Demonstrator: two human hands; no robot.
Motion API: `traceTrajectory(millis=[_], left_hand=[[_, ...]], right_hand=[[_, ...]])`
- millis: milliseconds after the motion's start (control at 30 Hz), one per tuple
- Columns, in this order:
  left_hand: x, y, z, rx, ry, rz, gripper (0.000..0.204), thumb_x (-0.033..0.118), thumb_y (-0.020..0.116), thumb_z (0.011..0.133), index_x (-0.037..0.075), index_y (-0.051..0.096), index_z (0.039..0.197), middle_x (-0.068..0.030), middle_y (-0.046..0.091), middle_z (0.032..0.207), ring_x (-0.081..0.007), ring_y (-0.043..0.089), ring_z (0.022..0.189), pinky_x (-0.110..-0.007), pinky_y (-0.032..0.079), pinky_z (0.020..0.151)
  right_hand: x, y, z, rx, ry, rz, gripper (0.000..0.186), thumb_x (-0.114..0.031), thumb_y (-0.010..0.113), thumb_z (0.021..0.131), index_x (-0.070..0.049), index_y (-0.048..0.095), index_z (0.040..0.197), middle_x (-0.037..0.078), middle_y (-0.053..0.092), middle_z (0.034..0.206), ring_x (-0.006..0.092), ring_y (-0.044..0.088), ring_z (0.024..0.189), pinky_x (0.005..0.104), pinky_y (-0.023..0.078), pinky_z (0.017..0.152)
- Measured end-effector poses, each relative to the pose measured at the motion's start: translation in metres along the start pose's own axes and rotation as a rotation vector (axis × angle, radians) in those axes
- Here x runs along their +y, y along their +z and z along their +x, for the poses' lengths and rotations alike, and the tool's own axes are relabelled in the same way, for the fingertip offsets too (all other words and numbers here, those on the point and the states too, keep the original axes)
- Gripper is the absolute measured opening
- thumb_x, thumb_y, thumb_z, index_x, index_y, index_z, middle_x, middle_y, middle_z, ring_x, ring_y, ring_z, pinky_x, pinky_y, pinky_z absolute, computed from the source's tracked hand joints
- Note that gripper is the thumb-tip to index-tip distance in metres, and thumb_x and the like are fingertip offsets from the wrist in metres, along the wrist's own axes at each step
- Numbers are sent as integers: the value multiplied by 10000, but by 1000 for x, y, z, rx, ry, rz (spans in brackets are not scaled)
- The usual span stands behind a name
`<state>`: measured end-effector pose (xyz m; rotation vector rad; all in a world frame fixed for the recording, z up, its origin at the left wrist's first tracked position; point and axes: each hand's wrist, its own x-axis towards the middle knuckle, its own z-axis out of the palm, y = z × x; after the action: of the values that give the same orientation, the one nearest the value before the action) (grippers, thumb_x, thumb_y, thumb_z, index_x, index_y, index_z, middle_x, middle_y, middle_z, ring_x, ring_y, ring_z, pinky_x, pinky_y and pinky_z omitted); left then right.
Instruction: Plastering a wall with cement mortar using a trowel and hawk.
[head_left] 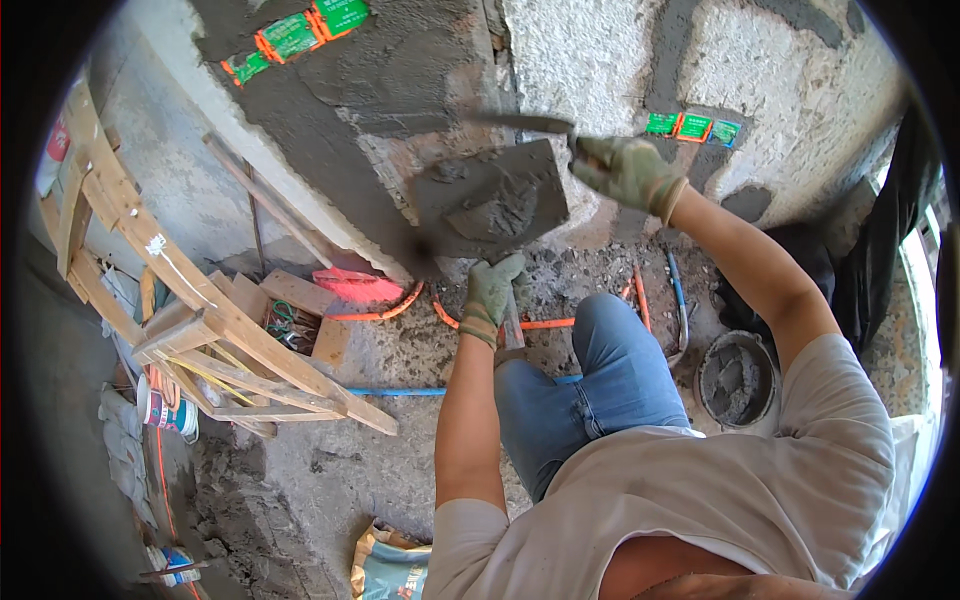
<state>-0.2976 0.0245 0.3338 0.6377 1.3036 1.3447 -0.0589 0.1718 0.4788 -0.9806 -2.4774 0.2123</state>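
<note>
1. Closest in, a paper sack (385, 570) lies on the dirty floor (400, 440) by the person's left side.
2. A bent knee in blue jeans (610, 375) sits between the two arms.
3. A round bucket (738, 380) with grey wet mortar in it stands on the floor, on the right of the knee.
4. The left hand (492, 292) wears a green glove. Its fingers are closed around the handle under the flat board (490, 200), holding the board up from below.
5. The board is right above the left hand, tipped toward the wall. A lump of grey mortar (495, 205) sits on top of it.
6. The right hand (625, 168) also wears a green glove. It is closed tight around the handle of a trowel (525, 123).
7. The trowel blade pokes out to the left, just over the top edge of the board. The right hand is up and to the right of the board, a little way from the left hand.
8. Orange and blue pipes (545, 323) lie on the floor near the wall.
9. A wooden ladder (190, 310) lies on its side, far off to the left.
10. Farthest away is the wall (600, 50), white and rough, with dark wet patches of grey on it.
</note>
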Motion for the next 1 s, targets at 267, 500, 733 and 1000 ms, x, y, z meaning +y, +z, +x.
traceTrajectory(millis=[267, 500, 733, 1000], left_hand=[[15, -43, -40, -13, 14, 230, 115, 118, 752, 889, 74, 659, 836, -3, 603, 664, -128, 535, 507, -293, 437, 461], [-46, -16, -61, -134, 78, 476, 161, 123, 752, 890, 36, 647, 804, -25, 593, 671, -116, 532, 537, -317, 410, 467], [-28, 4, -36, 64, -120, 13, 188, 155, 771, 867, 12, 663, 810, -78, 646, 687, -174, 590, 502, -317, 454, 440], [-35, 47, -70, 221, 109, 432, 231, 193, 810, 837, 3, 682, 864, -57, 648, 683, -160, 593, 525, -339, 489, 476]], right_hand=[[10, -25, -29, -52, -386, -632, 316, -371, 636, 965, -153, 685, 1188, 58, 635, 660, 193, 592, 531, 355, 512, 504], [-14, 11, -23, -198, -156, -272, 316, -393, 608, 956, -120, 681, 1098, 118, 714, 866, 316, 708, 787, 436, 562, 717], [-35, 22, -79, -284, -138, -67, 311, -382, 611, 949, -94, 673, 1049, 143, 707, 795, 357, 712, 746, 479, 573, 694], [-42, 35, -47, -124, -199, -128, 307, -402, 587, 970, -135, 657, 1105, 133, 694, 772, 312, 725, 811, 509, 563, 763]])
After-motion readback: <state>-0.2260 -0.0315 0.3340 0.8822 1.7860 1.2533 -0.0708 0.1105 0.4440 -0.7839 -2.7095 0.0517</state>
